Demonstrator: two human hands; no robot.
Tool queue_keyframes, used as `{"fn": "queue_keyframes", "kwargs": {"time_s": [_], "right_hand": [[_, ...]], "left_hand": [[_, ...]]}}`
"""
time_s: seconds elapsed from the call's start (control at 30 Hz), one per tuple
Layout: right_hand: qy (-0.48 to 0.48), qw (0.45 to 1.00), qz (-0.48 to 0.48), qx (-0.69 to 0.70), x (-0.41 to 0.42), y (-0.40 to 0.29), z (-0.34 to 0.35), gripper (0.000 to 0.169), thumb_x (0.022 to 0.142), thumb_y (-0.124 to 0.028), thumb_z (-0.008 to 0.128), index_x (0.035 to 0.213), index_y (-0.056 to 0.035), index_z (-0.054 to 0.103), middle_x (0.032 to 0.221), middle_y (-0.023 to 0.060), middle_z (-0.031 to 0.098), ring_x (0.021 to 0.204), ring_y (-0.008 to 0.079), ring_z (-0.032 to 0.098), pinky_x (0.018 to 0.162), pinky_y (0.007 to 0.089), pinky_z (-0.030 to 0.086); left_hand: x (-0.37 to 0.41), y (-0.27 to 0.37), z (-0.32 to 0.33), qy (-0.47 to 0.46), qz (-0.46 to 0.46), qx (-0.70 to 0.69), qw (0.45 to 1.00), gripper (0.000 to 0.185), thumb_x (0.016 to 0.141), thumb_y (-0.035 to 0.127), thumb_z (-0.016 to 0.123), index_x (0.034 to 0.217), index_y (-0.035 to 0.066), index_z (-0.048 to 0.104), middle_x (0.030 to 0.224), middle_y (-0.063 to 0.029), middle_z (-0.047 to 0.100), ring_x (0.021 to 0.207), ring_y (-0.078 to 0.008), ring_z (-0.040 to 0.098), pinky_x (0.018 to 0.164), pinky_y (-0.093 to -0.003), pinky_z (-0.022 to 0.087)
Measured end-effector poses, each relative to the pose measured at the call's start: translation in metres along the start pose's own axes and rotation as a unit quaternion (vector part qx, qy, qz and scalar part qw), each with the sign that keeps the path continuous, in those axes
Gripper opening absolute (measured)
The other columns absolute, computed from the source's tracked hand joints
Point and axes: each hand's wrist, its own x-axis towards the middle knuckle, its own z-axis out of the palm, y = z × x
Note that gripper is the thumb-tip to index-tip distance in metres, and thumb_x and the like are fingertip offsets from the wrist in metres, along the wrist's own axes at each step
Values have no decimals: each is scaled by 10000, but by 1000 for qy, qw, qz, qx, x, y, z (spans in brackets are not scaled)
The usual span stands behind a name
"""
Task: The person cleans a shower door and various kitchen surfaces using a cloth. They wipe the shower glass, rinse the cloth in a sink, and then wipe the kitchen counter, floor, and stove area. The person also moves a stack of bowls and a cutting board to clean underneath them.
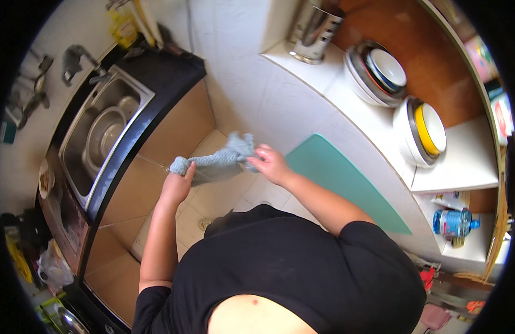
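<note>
A light blue-grey textured cloth (217, 158) stretches between my two hands in front of my body, above the tiled floor. My left hand (178, 183) grips its bunched left end, thumb on top. At the other end, my right hand (273, 163) pinches the bunched, slightly blurred cloth between thumb and fingers. Below the cloth hangs a greyish fold or blurred part that I cannot make out clearly. Left of my left hand is the counter with a stainless steel sink (134, 89), which holds a round metal basin (107, 133).
A faucet (99, 77) stands behind the sink, and a wooden cutting board (69, 208) lies nearer. At right, a tiled shelf (324, 87) bears stacked bowls (376, 75) and a metal utensil holder (313, 35). A green panel (341, 179) leans on the wall. A blue bottle (453, 222) sits lower.
</note>
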Motion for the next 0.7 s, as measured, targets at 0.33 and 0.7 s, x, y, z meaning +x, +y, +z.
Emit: {"fn": "queue_keyframes", "kwargs": {"time_s": [0.33,0.7], "right_hand": [[92,951,41,292,-95,0,-106,356,879,-233,530,1152,-25,437,996,38,516,886,123,489,771,283,420],[350,870,2,347,-135,-48,-212,220,828,-29,537,1046,-2,521,944,35,581,837,96,542,766,255,451]], "left_hand": [[-21,145,137,-323,36,-175,929,607,841,446,536,1162,-60,435,1029,-89,523,869,-140,497,701,-288,443],[-30,218,130,-503,177,-230,814,563,871,367,513,1292,19,377,1215,-125,504,1069,-223,510,819,-331,447]]}}
